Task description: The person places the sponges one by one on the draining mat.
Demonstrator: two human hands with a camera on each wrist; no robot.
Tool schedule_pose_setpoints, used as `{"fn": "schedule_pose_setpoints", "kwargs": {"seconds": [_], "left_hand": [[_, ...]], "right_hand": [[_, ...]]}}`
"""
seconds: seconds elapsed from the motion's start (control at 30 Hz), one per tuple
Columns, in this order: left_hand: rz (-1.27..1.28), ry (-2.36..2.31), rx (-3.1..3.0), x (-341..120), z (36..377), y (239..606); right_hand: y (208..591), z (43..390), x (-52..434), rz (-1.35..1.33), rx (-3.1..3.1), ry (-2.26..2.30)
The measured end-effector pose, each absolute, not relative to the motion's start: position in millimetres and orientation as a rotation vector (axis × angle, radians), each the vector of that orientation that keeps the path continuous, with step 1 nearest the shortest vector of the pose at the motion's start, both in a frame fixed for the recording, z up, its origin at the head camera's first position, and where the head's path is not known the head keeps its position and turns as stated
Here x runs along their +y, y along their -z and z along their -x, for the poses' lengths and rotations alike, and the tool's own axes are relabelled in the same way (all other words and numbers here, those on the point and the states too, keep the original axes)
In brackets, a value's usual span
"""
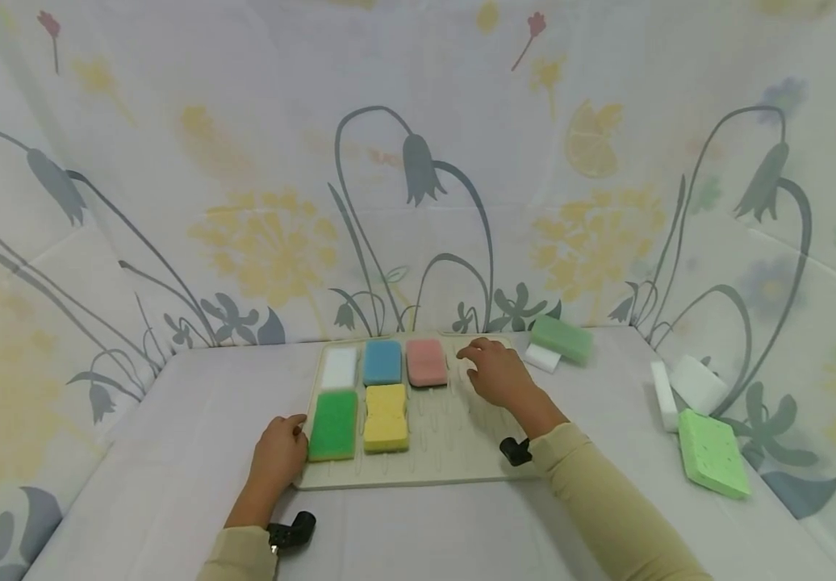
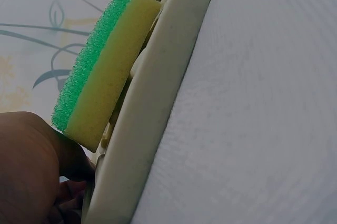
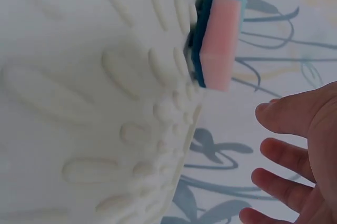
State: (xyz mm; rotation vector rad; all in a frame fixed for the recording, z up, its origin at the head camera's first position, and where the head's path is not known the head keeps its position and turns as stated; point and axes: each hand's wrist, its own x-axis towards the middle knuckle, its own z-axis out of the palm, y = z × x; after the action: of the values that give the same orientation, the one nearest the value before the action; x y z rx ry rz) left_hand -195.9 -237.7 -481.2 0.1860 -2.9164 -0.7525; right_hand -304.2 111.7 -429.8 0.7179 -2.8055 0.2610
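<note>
Mid-arranging, apparently: left hand (image 1: pixel 277 457) pinching the edge of the ridged cream rectangular mat (image 1: pixel 454 460), green-topped yellow sponge (image 1: pixel 334 425) just beside the fingertips. Right hand (image 1: pixel 499 376) hovering, fingers loose and spread, pink rectangular sponge (image 1: pixel 426 361) just beyond. Next probably needs another sponge fetched.
</note>
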Motion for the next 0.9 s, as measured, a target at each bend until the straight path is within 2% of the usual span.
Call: {"fn": "schedule_pose_setpoints", "kwargs": {"seconds": [0.9], "left_hand": [[-0.197, 0.789, -2.896, -235, 194, 479]], "right_hand": [[428, 299, 188, -0.554, -2.775, -0.195]]}}
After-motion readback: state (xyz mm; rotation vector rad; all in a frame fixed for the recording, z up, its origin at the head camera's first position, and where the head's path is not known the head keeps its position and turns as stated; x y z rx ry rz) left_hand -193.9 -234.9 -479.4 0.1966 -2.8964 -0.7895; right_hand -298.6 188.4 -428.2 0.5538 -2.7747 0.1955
